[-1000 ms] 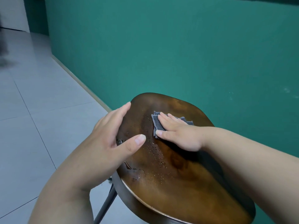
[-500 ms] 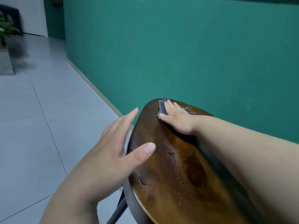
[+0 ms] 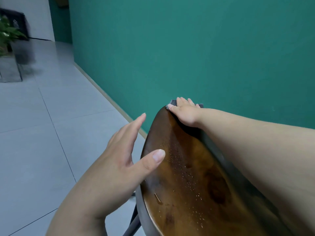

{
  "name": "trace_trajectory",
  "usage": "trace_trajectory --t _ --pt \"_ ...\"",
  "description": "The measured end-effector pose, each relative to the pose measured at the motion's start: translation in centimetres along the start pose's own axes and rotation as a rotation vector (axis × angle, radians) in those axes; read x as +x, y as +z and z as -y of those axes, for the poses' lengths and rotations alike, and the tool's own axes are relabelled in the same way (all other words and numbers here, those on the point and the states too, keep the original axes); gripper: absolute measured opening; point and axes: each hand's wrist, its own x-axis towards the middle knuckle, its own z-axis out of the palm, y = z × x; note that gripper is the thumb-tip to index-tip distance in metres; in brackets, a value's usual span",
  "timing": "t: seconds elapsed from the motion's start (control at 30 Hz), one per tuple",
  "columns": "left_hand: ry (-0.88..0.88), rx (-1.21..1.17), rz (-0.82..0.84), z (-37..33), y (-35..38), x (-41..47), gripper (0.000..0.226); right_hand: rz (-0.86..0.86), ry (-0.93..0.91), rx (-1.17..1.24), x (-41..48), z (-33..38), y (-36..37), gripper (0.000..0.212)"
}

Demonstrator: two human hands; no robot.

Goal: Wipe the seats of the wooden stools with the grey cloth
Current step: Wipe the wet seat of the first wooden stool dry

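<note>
**Item 1, wooden stool seat** [image 3: 187, 176]: dark brown, glossy, set on a grey metal rim [image 3: 142, 208] w/ a leg [image 3: 134, 223] below. Water droplets [image 3: 181, 160] are dotted across the centre. One short scratch-like mark [image 3: 157, 198] sits near the left edge.

**Item 2, grey cloth** [image 3: 173, 102]: at the seat's far edge, next to the green wall [image 3: 187, 48]. It is mostly covered by the right hand [image 3: 185, 114]; only its corners show either side of the fingers.

**Right grip:** flat, fingers extended, pressing the cloth onto the seat. Nothing is pinched.

**Left hand** [image 3: 122, 155]: grip loose & unclenched, holding nothing. Fingers run straight alongside the seat's left edge, thumb lying over the wood.

**Surroundings:** pale tiled floor [image 3: 42, 133]; plant [image 3: 6, 34] & black bin [image 3: 19, 21] at far left. The bin carries a pale symbol, too blurred to read.
</note>
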Motion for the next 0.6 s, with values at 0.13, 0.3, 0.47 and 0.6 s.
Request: trace_trajectory --t 0.13,0.3,0.47,0.6 --pt "0.016 -0.001 -0.002 0.2 0.2 0.1 0.082 0.020 0.009 0.003 -0.3 1.0 0.3 0.078" --pt "0.048 -0.022 -0.003 0.4 0.3 0.3 0.084 0.045 -0.078 0.025 -2.2 3.3 0.3 0.077" --pt "0.072 -0.030 -0.016 0.4 0.2 0.3 0.082 0.095 -0.219 0.017 -5.4 5.0 0.4 0.074" --pt "0.078 -0.027 -0.028 0.3 0.0 0.2 0.081 0.152 -0.310 0.061 -9.2 5.7 -0.1 0.076"
